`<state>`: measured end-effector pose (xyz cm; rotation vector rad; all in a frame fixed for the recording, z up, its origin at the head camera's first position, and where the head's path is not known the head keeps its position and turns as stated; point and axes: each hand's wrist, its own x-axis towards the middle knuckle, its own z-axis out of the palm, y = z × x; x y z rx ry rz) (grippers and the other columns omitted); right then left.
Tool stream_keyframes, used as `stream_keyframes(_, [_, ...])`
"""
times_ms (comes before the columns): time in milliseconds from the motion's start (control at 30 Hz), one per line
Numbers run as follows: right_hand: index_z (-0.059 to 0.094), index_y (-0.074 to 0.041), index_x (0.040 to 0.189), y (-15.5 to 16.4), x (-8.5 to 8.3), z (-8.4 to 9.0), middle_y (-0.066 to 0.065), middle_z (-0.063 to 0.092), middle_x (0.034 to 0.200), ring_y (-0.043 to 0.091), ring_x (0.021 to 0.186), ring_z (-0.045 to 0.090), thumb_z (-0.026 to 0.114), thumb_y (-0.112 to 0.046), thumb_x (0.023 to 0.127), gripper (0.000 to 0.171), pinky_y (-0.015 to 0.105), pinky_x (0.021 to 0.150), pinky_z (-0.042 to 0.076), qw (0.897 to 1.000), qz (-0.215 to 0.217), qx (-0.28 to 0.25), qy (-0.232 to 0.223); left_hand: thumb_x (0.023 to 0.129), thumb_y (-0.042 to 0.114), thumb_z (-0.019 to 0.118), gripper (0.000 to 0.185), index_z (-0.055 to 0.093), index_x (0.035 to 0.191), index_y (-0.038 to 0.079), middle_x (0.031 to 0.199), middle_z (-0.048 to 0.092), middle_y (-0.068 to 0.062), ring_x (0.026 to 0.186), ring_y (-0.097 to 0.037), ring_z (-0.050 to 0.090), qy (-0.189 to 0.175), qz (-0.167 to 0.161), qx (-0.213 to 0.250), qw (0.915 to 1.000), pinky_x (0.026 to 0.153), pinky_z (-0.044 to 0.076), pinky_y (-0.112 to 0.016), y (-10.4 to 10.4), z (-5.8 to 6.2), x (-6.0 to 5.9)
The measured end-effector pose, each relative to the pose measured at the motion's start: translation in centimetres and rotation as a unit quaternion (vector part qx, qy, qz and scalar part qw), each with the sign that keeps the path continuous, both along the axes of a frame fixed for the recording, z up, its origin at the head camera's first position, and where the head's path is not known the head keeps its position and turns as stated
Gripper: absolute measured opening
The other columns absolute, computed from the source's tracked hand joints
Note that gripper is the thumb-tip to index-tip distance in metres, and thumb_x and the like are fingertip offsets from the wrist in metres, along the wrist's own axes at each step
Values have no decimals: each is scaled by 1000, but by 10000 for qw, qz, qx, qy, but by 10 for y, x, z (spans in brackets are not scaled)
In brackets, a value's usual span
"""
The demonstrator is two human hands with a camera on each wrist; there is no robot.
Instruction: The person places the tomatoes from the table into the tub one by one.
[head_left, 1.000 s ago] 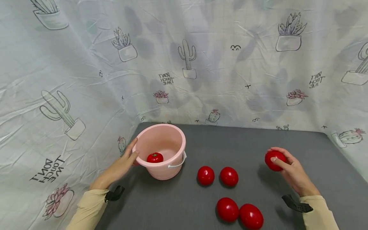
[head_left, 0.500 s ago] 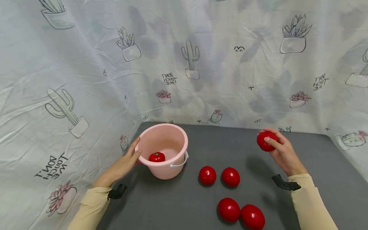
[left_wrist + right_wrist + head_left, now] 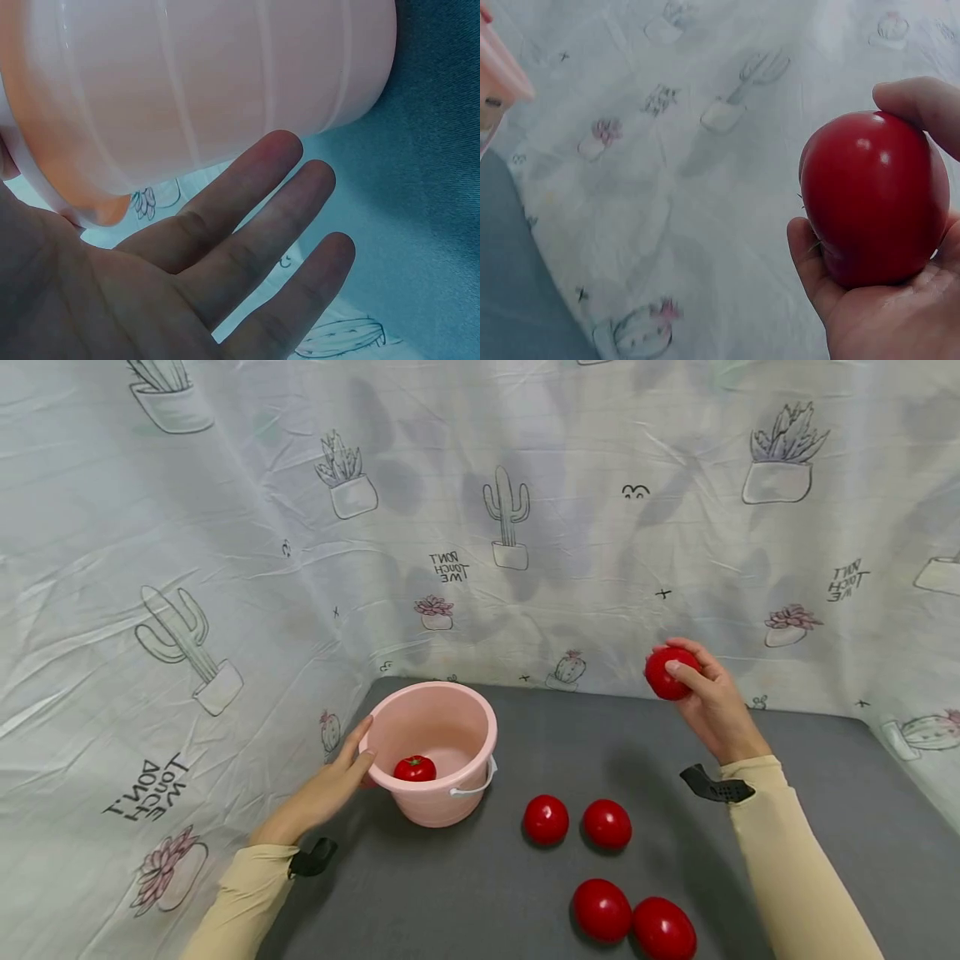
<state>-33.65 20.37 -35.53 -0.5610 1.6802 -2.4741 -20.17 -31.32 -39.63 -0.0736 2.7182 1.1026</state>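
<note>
Bucket point(image 3: 438, 797) w/ one tomato point(image 3: 415, 768), left hand point(image 3: 330, 789) flat on it, right hand point(image 3: 708, 702) grip round raised tomato point(image 3: 667, 674)

This looks like a makeshift recording booth rather than a lived-in room. A creased sheet point(image 3: 225, 527) printed with cacti and potted plants hangs as walls on three sides of a grey mat point(image 3: 465, 893). Only a pink bucket point(image 3: 438, 802) and red tomatoes point(image 3: 606, 824) are laid out.
</note>
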Motion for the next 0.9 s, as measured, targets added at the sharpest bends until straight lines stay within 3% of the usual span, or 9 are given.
stream_keyframes(267, [44,-8,144,-35,-19,24,6,46,143,24,131,45,54,-8,103,43,25,97,54,9991,324,-272,105,105,61,30,65,-7,157,52,126,70,-12,122,-33,65,-126,35,116,9998,105,42,-67,-1,4,0])
stream_keyframes(467, [47,-5,140,-56,-29,30,7,52,139,27,128,52,51,-6,103,37,29,98,55,9949,869,-406,299,106,61,29,61,-6,156,57,126,71,-11,122,-32,66,-205,113,90,9997,107,39,-67,0,5,-4])
stream_keyframes(667, [55,-10,131,-80,-37,33,6,55,135,28,125,55,52,-6,102,30,30,96,56,9925,1141,-408,172,105,61,31,63,-4,157,54,142,61,-16,127,-36,62,-191,36,-5,9998,107,38,-69,-1,6,-3])
stream_keyframes(900, [56,-12,129,-124,-42,40,7,56,132,26,120,60,51,-5,101,30,30,96,56,9870,1572,-313,127,105,62,31,62,-3,157,55,132,68,-13,124,-34,64,-174,31,16,9998,106,40,-67,-3,8,-1])
